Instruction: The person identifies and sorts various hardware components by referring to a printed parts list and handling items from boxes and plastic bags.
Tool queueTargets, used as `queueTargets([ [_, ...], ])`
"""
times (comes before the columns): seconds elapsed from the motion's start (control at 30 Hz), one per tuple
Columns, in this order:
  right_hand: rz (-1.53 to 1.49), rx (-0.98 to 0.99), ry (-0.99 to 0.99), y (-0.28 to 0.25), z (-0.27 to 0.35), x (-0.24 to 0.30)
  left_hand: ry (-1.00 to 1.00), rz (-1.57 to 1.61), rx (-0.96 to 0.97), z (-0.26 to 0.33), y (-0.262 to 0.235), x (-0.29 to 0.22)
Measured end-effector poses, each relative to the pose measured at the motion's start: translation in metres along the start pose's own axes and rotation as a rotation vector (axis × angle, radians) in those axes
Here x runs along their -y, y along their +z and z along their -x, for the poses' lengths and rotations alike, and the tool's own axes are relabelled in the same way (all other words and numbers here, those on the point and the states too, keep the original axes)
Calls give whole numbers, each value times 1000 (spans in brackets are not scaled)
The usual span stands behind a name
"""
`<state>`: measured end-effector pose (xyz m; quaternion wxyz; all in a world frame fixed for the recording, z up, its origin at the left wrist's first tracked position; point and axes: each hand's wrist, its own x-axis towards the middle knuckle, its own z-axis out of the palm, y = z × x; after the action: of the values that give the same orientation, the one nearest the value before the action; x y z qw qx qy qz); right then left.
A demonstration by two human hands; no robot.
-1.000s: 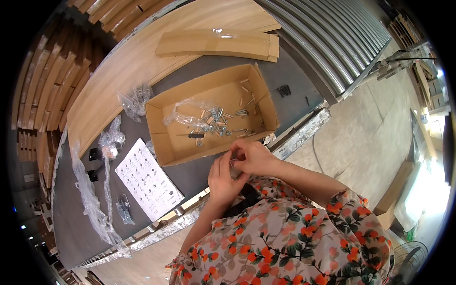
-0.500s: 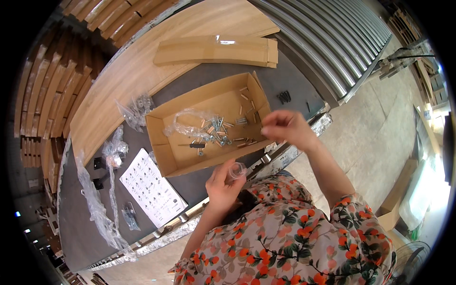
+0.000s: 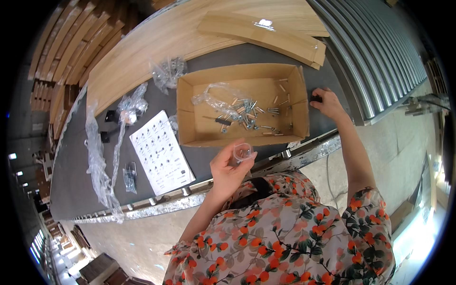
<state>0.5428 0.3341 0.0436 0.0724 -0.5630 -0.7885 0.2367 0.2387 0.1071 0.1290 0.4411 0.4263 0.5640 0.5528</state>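
Observation:
My left hand (image 3: 228, 167) is closed around a small clear plastic cup (image 3: 242, 152) just in front of an open cardboard box (image 3: 202, 137). A few small bits seem to lie inside the cup, too small to name. To the right of the box, my right hand (image 3: 328, 103) rests at the dark tabletop, its fingers closed on a small bunch of black screws (image 3: 316, 98). The box holds metal screws (image 3: 247, 111), wooden dowels (image 3: 276, 99), a dark-handled tool (image 3: 223, 121) and a crumpled clear plastic bag (image 3: 209, 96).
A printed parts sheet (image 3: 161, 154) lies left of the box. Around it are bagged hardware (image 3: 167, 74), plastic wrapping (image 3: 97, 166) and a small bag of parts (image 3: 129, 178). Behind are a long carton (image 3: 261, 35) and wooden panels (image 3: 142, 57). A roller conveyor (image 3: 370, 57) stands right.
My right hand has moved from above the box's right edge out to the black screws on the table. My left hand still holds the cup. The whole view has turned.

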Motion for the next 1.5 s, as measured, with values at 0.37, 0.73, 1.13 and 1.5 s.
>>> queueTargets([
  [0.37, 172, -47, 200, 18, -10, 6, 18, -79, -21, 4, -2, 3],
  [0.73, 289, -198, 307, 41, 2, 12, 9, 16, -73, 15, -6, 16],
  [1.13, -207, -423, 281, 41, 6, -21, -55, 50, -54, 25, -9, 25],
  [1.5, -2400, 44, 41, -26, 38, 17, 20, 46, -16, 20, -5, 28],
])
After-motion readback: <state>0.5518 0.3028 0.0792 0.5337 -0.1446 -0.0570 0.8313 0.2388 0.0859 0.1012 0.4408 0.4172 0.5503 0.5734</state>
